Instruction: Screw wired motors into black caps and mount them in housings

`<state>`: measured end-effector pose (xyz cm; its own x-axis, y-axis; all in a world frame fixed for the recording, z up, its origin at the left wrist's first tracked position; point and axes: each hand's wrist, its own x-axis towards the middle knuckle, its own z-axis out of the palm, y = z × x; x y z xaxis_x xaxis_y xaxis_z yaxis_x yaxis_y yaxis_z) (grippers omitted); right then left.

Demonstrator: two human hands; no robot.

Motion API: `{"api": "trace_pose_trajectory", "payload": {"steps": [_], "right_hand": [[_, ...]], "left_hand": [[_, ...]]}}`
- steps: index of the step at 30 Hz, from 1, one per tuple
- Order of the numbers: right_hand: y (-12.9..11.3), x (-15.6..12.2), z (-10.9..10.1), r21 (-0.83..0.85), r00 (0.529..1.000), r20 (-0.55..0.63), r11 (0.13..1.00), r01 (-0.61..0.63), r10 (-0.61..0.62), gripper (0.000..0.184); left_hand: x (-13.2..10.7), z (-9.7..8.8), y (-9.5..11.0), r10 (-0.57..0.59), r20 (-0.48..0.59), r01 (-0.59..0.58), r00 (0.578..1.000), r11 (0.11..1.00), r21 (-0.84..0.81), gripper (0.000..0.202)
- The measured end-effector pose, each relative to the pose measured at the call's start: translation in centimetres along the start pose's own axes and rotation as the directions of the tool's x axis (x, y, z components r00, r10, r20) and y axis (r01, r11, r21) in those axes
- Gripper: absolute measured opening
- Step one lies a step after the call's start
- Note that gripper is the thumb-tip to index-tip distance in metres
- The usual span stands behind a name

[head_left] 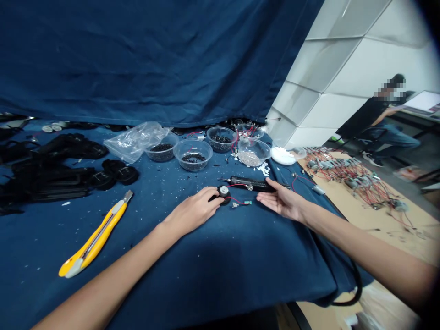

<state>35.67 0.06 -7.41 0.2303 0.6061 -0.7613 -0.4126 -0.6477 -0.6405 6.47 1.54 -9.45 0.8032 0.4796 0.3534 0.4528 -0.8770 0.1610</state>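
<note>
My left hand (pixel 199 208) grips a small round black part with a silvery disc on top (pixel 223 191), resting on the blue cloth. Thin red wires run rightward from it to a little green circuit board (pixel 247 202) and a metal piece (pixel 250 187). Just to the right, my right hand (pixel 280 199) is turned palm up with its fingers stretched out, holding nothing. Its thumb overlaps a black pen-shaped electric screwdriver (pixel 245 183) lying behind; whether they touch I cannot tell. The screwdriver's bit points left.
A yellow utility knife (pixel 96 236) lies at left with its blade end showing. Along the back stand clear tubs (pixel 193 158) of small parts and a plastic bag (pixel 134 140). Black parts (pixel 68 178) pile up at far left. Wired motors (pixel 354 176) cover the right-hand table; a person sits beyond.
</note>
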Motion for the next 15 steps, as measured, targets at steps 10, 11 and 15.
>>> {"api": "trace_pose_trajectory", "payload": {"steps": [10, 11, 15], "right_hand": [[1.3, 1.1, 2.5, 0.038, 0.822, -0.22, 0.838, 0.545, -0.525, 0.033], [1.5, 1.2, 2.8, 0.068, 0.73, -0.271, 0.744, 0.664, -0.627, 0.031], [1.1, 0.2, 4.0, 0.044, 0.264, -0.518, 0.283, 0.958, -0.814, 0.032]], "left_hand": [[-0.3, -0.3, -0.2, -0.046, 0.0, 0.045, 0.999, 0.993, -0.11, 0.027], [-0.4, -0.2, -0.2, -0.05, 0.001, 0.05, 0.999, 0.991, -0.124, 0.028], [-0.4, -0.3, 0.1, -0.043, 0.019, 0.046, 0.999, 0.98, -0.193, 0.028]]}}
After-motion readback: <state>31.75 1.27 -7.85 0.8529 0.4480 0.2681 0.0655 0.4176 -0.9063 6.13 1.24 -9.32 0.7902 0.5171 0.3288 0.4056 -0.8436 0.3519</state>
